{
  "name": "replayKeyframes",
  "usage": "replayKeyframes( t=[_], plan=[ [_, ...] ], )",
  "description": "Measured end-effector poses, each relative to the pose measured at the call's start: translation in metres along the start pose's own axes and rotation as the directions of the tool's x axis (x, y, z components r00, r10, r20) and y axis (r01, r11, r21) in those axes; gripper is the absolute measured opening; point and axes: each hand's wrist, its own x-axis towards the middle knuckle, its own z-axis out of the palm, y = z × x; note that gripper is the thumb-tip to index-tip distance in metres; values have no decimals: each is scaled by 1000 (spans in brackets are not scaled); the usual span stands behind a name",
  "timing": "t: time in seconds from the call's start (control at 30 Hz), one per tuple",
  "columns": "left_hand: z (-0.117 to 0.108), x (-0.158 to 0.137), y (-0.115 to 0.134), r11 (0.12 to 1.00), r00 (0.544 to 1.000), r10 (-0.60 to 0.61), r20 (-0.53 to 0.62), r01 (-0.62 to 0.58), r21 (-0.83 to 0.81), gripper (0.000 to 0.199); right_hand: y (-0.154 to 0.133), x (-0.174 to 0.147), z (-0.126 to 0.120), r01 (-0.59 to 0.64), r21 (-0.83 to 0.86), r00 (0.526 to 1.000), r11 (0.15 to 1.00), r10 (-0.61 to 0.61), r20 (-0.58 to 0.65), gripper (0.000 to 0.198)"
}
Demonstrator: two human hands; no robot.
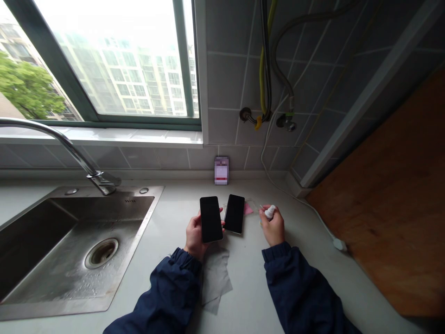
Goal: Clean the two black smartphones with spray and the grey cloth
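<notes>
My left hand [194,235] grips a black smartphone [211,220] from its left side and beneath, its dark screen facing up. Wrapped in my right hand [273,228] is a small white spray bottle [270,211], its top showing above the fingers. Between the hands, a second dark-screened smartphone [234,214] lies on the counter, close to the fingertips of my left hand. A pink piece [248,208] and some clear plastic show at its right edge. A thin grey cloth [216,278] lies on the counter near my left sleeve.
A lit phone [221,170] leans upright against the backsplash. On the left are a steel sink [130,260] and a curved faucet [69,146]. A white cable runs down the wall to a plug [340,244] on the right. A wooden panel [392,195] stands at the far right.
</notes>
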Motion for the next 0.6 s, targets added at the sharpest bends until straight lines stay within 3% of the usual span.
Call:
replayKeyframes(
  t=[0.23,0.37,0.43,0.5,0.6],
  plan=[
    [-1,1,0,1000,1000,4,20,-4,-13,63,4,-2,2,10,22,1000,1000,-10,11,29],
    [-2,2,0,1000,1000,3,13,-3,-17,63,-1,-1,1,49,45,999,998,-48,-21,43],
    [-2,2,-1,1000,1000,2,-1,-2,-20,62,-10,-1,-3,104,38,990,994,-99,-101,50],
    [-2,2,-1,1000,1000,-1,-11,1,-23,63,-23,-2,-11,239,-12,944,971,-235,-232,49],
    [-2,2,-2,1000,1000,4,-10,-4,-19,63,-45,-11,-19,485,-111,809,867,-493,-319,43]
  ],
)
